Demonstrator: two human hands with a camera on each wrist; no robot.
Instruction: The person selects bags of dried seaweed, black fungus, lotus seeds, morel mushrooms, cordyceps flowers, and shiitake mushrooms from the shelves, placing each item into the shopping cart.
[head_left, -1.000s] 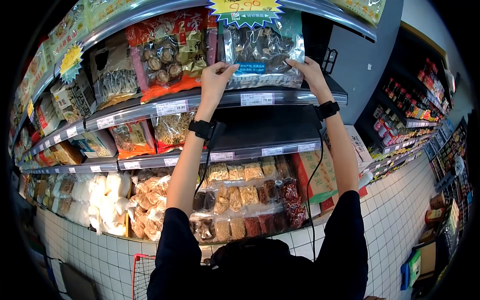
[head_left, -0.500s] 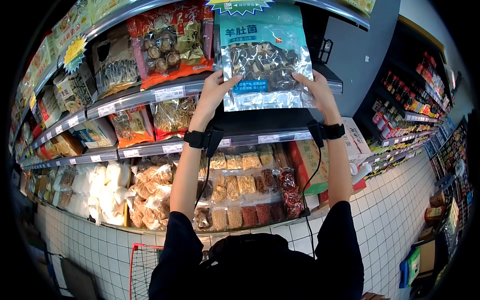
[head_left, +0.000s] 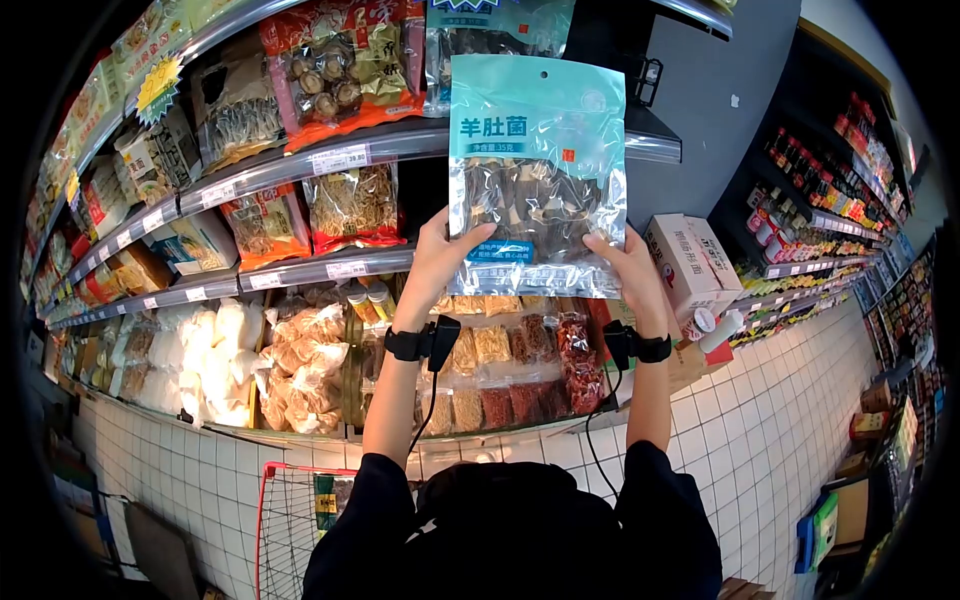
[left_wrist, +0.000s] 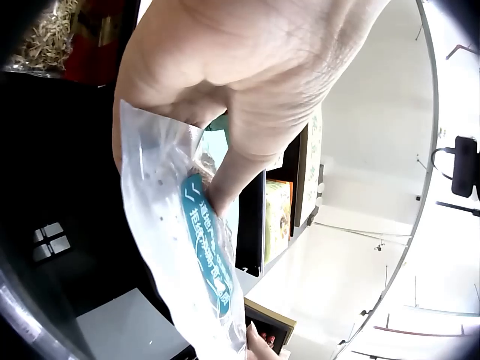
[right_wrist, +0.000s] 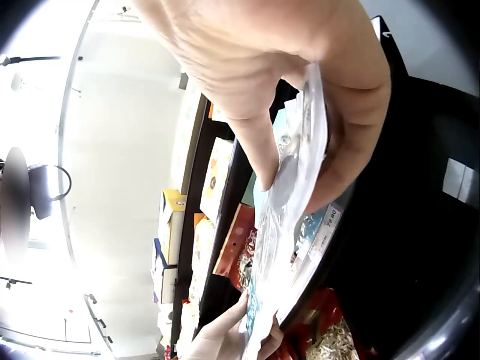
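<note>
In the head view a bag of dried morels (head_left: pixel 540 185), teal at the top with a clear window below, is held upright in front of the shelves, its front facing me. My left hand (head_left: pixel 437 265) pinches its lower left edge, thumb on the front beside a blue label. At the lower right edge my right hand (head_left: pixel 635 275) grips the bag the same way. Both wrist views show thumb and fingers on opposite faces of the bag's silvery bottom end (left_wrist: pixel 154 202). Behind it, a matching teal bag (head_left: pixel 495 42) stands on the upper shelf.
A red bag of dried mushrooms (head_left: pixel 338 80) stands on the shelf to the left, above a price rail (head_left: pixel 400 143). Lower down, a sloping display holds several clear packs (head_left: pixel 485 405). A carton (head_left: pixel 692 262) stands at the right; a red-handled cart (head_left: pixel 285 520) is at lower left.
Both hands have drawn the bag of dried morels off the upper shelf, out from under the price sign, and brought it down toward me. The matching bag behind it has come into view.
</note>
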